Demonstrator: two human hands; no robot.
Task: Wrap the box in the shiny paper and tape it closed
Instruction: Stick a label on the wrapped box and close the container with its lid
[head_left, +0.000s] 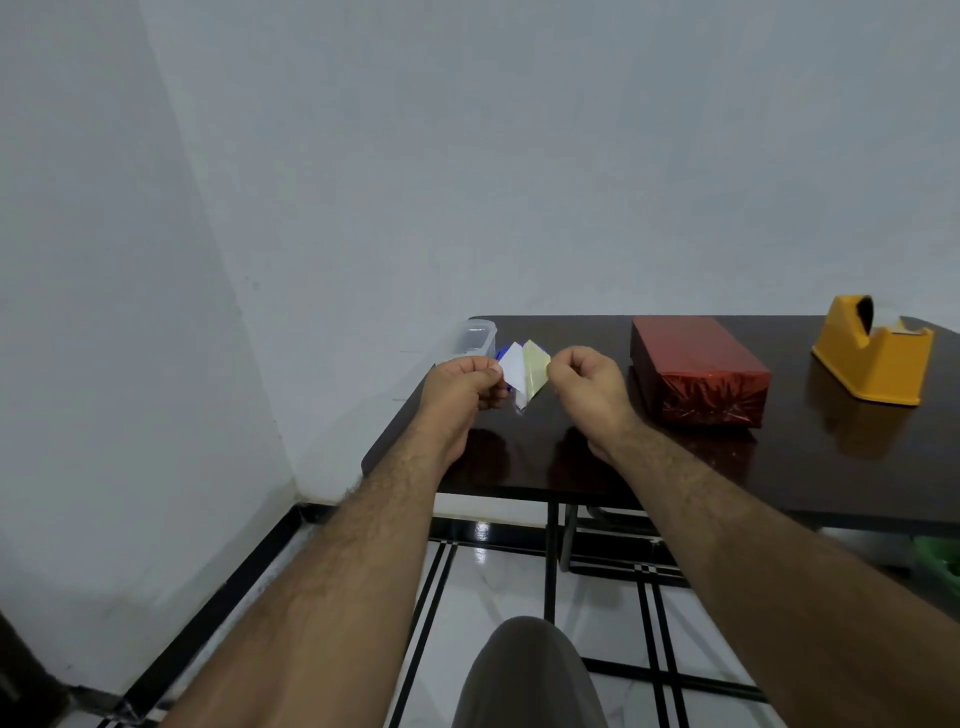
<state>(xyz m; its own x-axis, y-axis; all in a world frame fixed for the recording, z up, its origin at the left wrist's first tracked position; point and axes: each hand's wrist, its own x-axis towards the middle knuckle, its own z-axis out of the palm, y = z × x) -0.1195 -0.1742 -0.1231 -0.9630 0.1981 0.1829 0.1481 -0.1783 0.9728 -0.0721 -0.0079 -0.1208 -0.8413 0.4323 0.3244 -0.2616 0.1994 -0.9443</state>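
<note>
Both forearms stretched forward from the near edge, bare, converging over the left end of the dark bench (779, 467)

Left hand (460, 384) raised just above the bench top, back of the hand up, fingers curled in, thumb and fingertips pinching the left corner of a small folded paper piece (524, 371)

Right hand (584, 384) level with it and close beside, knuckles up, fingers curled likewise, pinching the right corner of the same piece

Paper piece held between the two hands, white on the left half, pale yellow on the right, creased down the middle, a sliver of blue showing behind the far left edge; lower tip pointing down toward the bench

Box (696, 371) already covered in shiny red paper, lying flat on the bench just right of the right hand, apart from it, crinkled end face turned near

Yellow tape dispenser (872, 356) farther right, well apart from the box

Clear plastic container (472, 338) at the far left corner of the bench, behind the left hand
</note>
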